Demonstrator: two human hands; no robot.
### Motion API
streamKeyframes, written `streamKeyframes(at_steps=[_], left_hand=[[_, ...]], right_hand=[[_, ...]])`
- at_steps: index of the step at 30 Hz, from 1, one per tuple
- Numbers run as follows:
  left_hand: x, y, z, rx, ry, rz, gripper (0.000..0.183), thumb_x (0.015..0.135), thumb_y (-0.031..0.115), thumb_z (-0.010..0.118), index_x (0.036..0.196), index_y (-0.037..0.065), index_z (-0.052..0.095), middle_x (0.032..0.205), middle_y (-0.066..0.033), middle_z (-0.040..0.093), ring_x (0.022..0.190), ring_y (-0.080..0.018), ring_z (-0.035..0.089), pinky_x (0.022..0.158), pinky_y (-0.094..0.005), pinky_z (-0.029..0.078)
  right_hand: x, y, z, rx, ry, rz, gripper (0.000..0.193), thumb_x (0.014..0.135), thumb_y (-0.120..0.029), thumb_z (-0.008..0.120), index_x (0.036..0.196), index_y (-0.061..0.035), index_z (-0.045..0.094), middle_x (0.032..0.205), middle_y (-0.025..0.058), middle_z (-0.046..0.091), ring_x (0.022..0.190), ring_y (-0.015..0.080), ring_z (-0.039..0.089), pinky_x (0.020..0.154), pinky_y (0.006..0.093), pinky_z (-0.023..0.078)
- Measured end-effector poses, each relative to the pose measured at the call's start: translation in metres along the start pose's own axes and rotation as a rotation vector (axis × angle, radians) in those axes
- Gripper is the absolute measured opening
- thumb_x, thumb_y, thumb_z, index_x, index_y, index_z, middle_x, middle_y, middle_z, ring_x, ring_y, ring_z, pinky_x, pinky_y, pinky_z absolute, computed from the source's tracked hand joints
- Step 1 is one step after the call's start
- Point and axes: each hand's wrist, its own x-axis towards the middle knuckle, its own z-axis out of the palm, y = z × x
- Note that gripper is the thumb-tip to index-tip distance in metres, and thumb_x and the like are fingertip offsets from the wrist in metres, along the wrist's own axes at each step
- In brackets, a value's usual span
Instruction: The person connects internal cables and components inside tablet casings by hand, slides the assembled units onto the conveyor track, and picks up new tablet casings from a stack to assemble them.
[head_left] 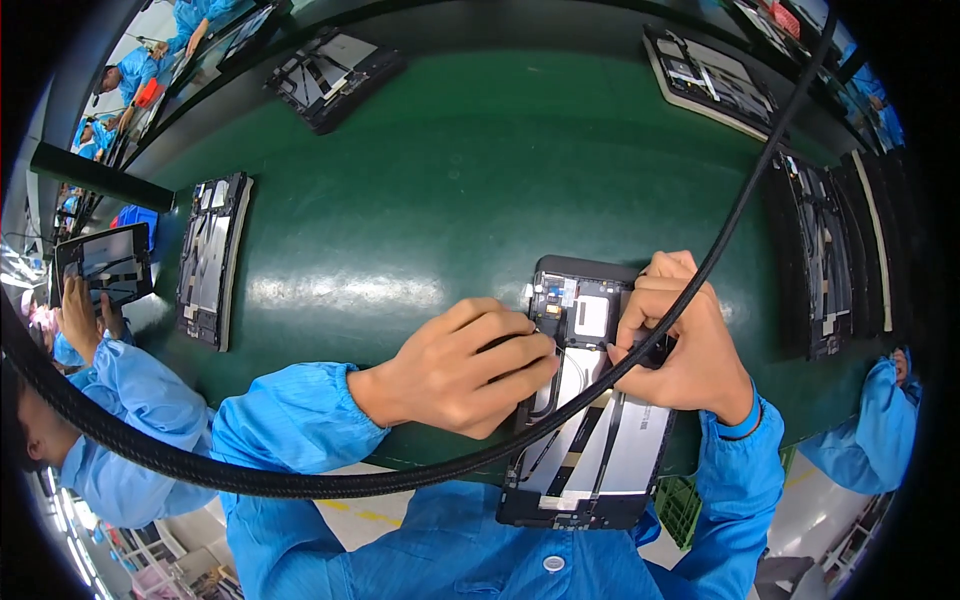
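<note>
An opened tablet (640, 445) lies before me at the table's near edge, its lower end reaching past it. Its inside faces up, with silver battery panels, dark ribbon cables and a circuit board at the far end. My left hand (462, 368) is closed over the tablet's left side, fingertips bent down near the board; whatever they grip is hidden. On the right, my right hand (685, 335) pinches thumb and forefinger together over the board's right side. I cannot make out what is between them. A thick black braided cable (440, 482) crosses in front of the view and partly covers the tablet.
More opened tablets sit on the green table (400, 200): one at left (210, 260), one far left (330, 75), one far right (710, 80), and a group at right (820, 260). At left a co-worker's hand (80, 318) holds another tablet (112, 262). A blue sleeve (860, 430) shows at right.
</note>
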Motion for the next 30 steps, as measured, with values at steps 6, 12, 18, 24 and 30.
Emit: streamKeyframes(at_steps=[6, 12, 18, 24, 30], left_hand=[[0.003, 0.005, 0.001, 0.066, -0.095, 0.002, 0.048, 0.082, 0.018, 0.075, 0.128, 0.01, 0.079, 0.124, -0.0097, 0.073, 0.111, -0.026, 0.068, 0.105, -0.0468, 0.054], [0.01, 0.013, 0.0, 0.125, -0.189, -0.031, 0.068, 0.08, 0.012, 0.074, 0.145, 0.031, 0.078, 0.117, -0.0002, 0.067, 0.117, -0.0188, 0.06, 0.114, -0.0471, 0.052], [0.008, 0.013, 0.005, 0.106, 0.109, 0.166, 0.044, 0.09, 0.026, 0.084, 0.132, 0.041, 0.082, 0.108, 0.0021, 0.069, 0.096, -0.015, 0.063, 0.105, -0.0398, 0.057], [0.002, 0.006, -0.001, 0.164, 0.132, 0.116, 0.04, 0.067, 0.016, 0.079, 0.106, 0.012, 0.087, 0.102, -0.0002, 0.073, 0.09, -0.021, 0.063, 0.091, -0.0418, 0.057], [0.001, 0.004, -0.005, 0.181, 0.134, -0.017, 0.044, 0.058, 0.017, 0.075, 0.099, 0.008, 0.085, 0.098, -0.0012, 0.075, 0.082, -0.0232, 0.062, 0.076, -0.039, 0.048]], right_hand=[[0.0, -0.001, -0.001, -0.013, -0.022, 0.028, 0.01, 0.064, -0.007, 0.077, 0.07, -0.0073, 0.069, 0.072, 0.0046, 0.069, 0.081, 0.0249, 0.06, 0.091, 0.0389, 0.039], [-0.002, 0.001, 0.002, -0.001, -0.01, 0.004, 0.011, 0.065, -0.008, 0.078, 0.07, -0.0084, 0.068, 0.075, 0.0041, 0.071, 0.083, 0.0258, 0.062, 0.089, 0.0396, 0.039], [-0.003, 0.009, 0.009, 0.011, 0.043, -0.032, 0.022, 0.064, -0.011, 0.086, 0.068, -0.0107, 0.065, 0.065, 0.0005, 0.053, 0.075, 0.0238, 0.048, 0.08, 0.0389, 0.035], [-0.003, 0.008, 0.004, 0.002, 0.005, -0.064, 0.021, 0.063, -0.011, 0.086, 0.068, -0.0119, 0.066, 0.065, -0.0005, 0.054, 0.074, 0.0224, 0.048, 0.081, 0.0382, 0.035], [-0.003, 0.013, 0.006, 0.072, 0.038, -0.067, 0.021, 0.061, -0.011, 0.087, 0.067, -0.0122, 0.067, 0.066, -0.0012, 0.055, 0.074, 0.0221, 0.048, 0.084, 0.0386, 0.036]])
